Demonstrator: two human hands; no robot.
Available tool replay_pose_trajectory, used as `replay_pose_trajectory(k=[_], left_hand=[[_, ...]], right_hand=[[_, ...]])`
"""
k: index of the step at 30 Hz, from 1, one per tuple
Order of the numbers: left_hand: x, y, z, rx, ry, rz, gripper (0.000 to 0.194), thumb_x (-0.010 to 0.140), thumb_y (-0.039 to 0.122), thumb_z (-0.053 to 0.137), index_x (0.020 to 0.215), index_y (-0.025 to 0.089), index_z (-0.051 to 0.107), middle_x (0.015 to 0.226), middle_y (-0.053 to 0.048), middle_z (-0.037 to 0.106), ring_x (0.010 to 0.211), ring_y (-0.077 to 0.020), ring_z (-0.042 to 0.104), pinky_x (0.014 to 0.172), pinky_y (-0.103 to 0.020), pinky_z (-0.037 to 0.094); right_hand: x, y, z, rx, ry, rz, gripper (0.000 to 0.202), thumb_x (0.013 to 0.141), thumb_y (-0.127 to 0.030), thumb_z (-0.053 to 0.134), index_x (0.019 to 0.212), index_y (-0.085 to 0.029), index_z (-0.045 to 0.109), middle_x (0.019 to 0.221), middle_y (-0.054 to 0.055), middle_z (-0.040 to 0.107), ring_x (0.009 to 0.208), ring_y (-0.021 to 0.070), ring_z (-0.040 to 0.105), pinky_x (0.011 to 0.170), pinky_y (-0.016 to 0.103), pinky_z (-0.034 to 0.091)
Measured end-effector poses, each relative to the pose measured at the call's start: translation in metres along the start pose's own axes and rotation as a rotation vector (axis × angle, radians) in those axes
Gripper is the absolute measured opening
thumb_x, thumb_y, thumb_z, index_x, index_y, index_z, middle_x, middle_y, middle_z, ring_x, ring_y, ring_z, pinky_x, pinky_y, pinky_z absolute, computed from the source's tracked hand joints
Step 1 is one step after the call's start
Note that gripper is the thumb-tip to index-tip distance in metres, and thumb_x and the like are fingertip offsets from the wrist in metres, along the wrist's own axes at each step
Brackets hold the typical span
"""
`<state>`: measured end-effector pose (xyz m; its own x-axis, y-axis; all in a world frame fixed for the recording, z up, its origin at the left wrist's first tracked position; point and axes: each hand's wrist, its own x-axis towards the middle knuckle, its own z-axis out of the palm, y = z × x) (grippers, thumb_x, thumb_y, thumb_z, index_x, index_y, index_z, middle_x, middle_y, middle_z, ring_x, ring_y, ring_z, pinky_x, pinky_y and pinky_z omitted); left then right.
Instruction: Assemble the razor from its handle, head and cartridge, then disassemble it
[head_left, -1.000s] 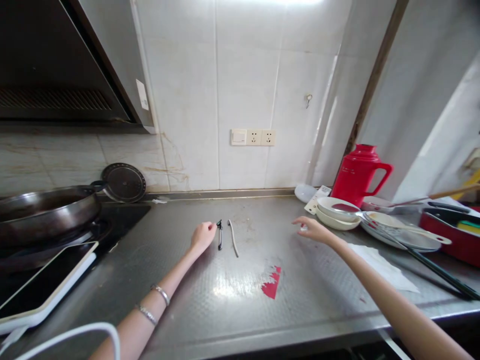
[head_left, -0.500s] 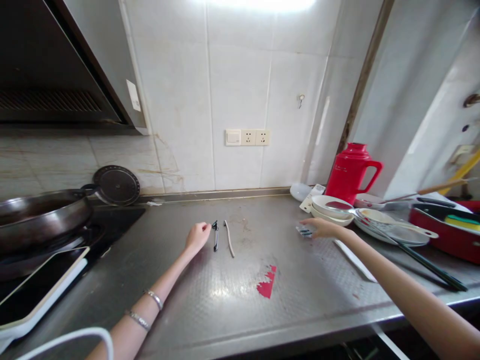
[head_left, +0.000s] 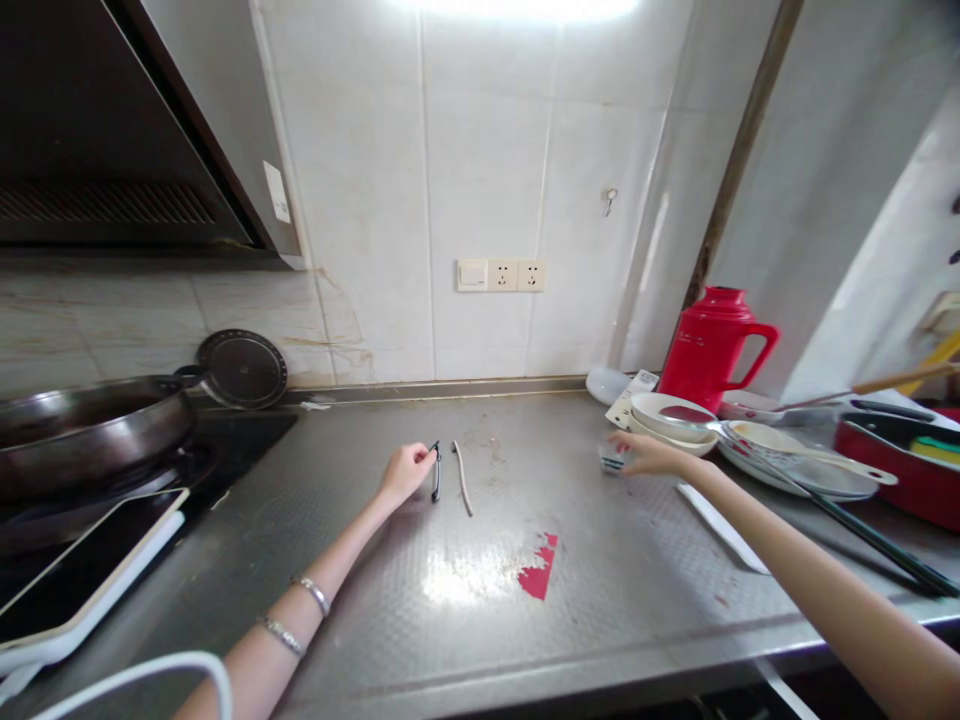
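Note:
My left hand (head_left: 406, 472) is closed in a pinch over the counter. Its fingertips are at the top of a slim black, pen-like item (head_left: 436, 480); a thin dark end sticks up past them, too small to name. Just right of it lies a thin beige cord (head_left: 463, 480) with a dark tip. On the right, my right hand (head_left: 646, 456) has its fingers curled on a small clear packet with dark stripes (head_left: 611, 461), low over the counter beside the bowls. Part of the packet is hidden behind the fingers.
A torn red patch (head_left: 538, 568) marks the steel counter (head_left: 360, 620). Bowls (head_left: 673, 418), a red thermos (head_left: 709, 345), strainers and a red pot (head_left: 885, 465) crowd the right. A pan (head_left: 97, 425) sits on the stove at left, near a white-edged device (head_left: 90, 590).
The view has turned slightly left, so everything shifts a little to the right. My left fingertips are now closer over the top of the pen-like item. My right hand stays by the striped packet.

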<state>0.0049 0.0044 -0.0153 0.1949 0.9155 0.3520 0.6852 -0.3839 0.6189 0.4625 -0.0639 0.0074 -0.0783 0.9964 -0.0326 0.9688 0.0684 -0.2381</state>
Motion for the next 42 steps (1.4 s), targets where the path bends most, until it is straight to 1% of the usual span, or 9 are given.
replay_pose_trajectory(k=[3, 5, 11, 17, 21, 27, 32, 37, 42], left_hand=[[0.001, 0.016, 0.001, -0.004, -0.051, 0.065, 0.026, 0.074, 0.038, 0.050, 0.070, 0.015, 0.061, 0.065, -0.002, 0.062, 0.063, -0.0138, 0.055, 0.060, -0.023, 0.038], [0.000, 0.032, 0.004, 0.020, -0.116, 0.181, 0.021, 0.073, 0.035, 0.055, 0.079, 0.016, 0.063, 0.078, -0.004, 0.064, 0.074, -0.0153, 0.057, 0.069, -0.024, 0.041], [-0.019, 0.076, 0.016, 0.173, -0.224, 0.447, 0.045, 0.068, 0.047, 0.062, 0.103, 0.019, 0.059, 0.104, -0.008, 0.058, 0.101, -0.0236, 0.049, 0.090, -0.035, 0.037], [-0.036, 0.087, 0.024, 0.205, -0.259, 0.470, 0.064, 0.063, 0.058, 0.062, 0.113, 0.019, 0.054, 0.106, -0.009, 0.052, 0.105, -0.0267, 0.045, 0.091, -0.038, 0.036], [-0.036, 0.084, 0.024, 0.214, -0.284, 0.454, 0.058, 0.063, 0.056, 0.063, 0.108, 0.021, 0.057, 0.102, -0.007, 0.052, 0.102, -0.0261, 0.046, 0.089, -0.036, 0.036], [-0.029, 0.075, 0.021, 0.223, -0.291, 0.433, 0.050, 0.061, 0.051, 0.067, 0.100, 0.020, 0.060, 0.102, -0.007, 0.052, 0.102, -0.0257, 0.045, 0.088, -0.037, 0.035], [-0.006, 0.060, 0.021, 0.268, -0.297, 0.396, 0.050, 0.067, 0.056, 0.061, 0.105, 0.024, 0.059, 0.104, -0.006, 0.049, 0.103, -0.0244, 0.041, 0.088, -0.038, 0.033], [0.018, 0.043, 0.031, 0.377, -0.340, 0.304, 0.048, 0.069, 0.058, 0.057, 0.106, 0.026, 0.059, 0.104, -0.008, 0.046, 0.104, -0.0263, 0.038, 0.087, -0.038, 0.032], [0.030, 0.033, 0.043, 0.445, -0.328, 0.277, 0.048, 0.071, 0.058, 0.054, 0.106, 0.027, 0.059, 0.106, -0.009, 0.046, 0.106, -0.0277, 0.037, 0.088, -0.039, 0.031]], right_hand=[[0.003, -0.016, -0.001, 0.016, 0.037, -0.044, 0.061, 0.060, -0.020, 0.061, 0.119, -0.011, 0.045, 0.102, 0.012, 0.059, 0.093, 0.0221, 0.056, 0.081, 0.029, 0.042], [0.005, -0.034, 0.000, 0.023, 0.049, -0.097, 0.065, 0.060, -0.021, 0.062, 0.121, -0.012, 0.043, 0.102, 0.011, 0.058, 0.093, 0.0217, 0.056, 0.082, 0.029, 0.041], [0.003, -0.111, 0.004, 0.085, 0.054, -0.321, 0.069, 0.059, -0.022, 0.063, 0.124, -0.015, 0.041, 0.104, 0.009, 0.056, 0.099, 0.0223, 0.051, 0.085, 0.032, 0.038], [-0.015, -0.177, 0.004, 0.035, 0.008, -0.441, 0.072, 0.059, -0.022, 0.064, 0.127, -0.018, 0.039, 0.109, 0.010, 0.054, 0.098, 0.0228, 0.051, 0.078, 0.030, 0.040], [-0.021, -0.203, 0.005, 0.002, -0.016, -0.500, 0.068, 0.061, -0.024, 0.064, 0.124, -0.019, 0.041, 0.108, 0.010, 0.055, 0.097, 0.0232, 0.052, 0.075, 0.031, 0.041], [-0.018, -0.212, 0.010, 0.024, 0.011, -0.521, 0.072, 0.063, -0.023, 0.064, 0.129, -0.020, 0.037, 0.117, 0.013, 0.051, 0.105, 0.0244, 0.050, 0.082, 0.033, 0.040], [-0.011, -0.197, 0.017, 0.119, 0.079, -0.490, 0.080, 0.068, -0.026, 0.062, 0.138, -0.022, 0.024, 0.124, 0.013, 0.048, 0.111, 0.0239, 0.047, 0.089, 0.035, 0.038], [-0.008, -0.178, 0.030, 0.172, 0.054, -0.448, 0.075, 0.071, -0.024, 0.058, 0.138, -0.022, 0.025, 0.121, 0.012, 0.051, 0.104, 0.0225, 0.052, 0.087, 0.034, 0.041], [-0.011, -0.171, 0.042, 0.156, -0.004, -0.402, 0.072, 0.071, -0.025, 0.056, 0.137, -0.022, 0.027, 0.119, 0.011, 0.052, 0.102, 0.0219, 0.054, 0.085, 0.032, 0.041]])
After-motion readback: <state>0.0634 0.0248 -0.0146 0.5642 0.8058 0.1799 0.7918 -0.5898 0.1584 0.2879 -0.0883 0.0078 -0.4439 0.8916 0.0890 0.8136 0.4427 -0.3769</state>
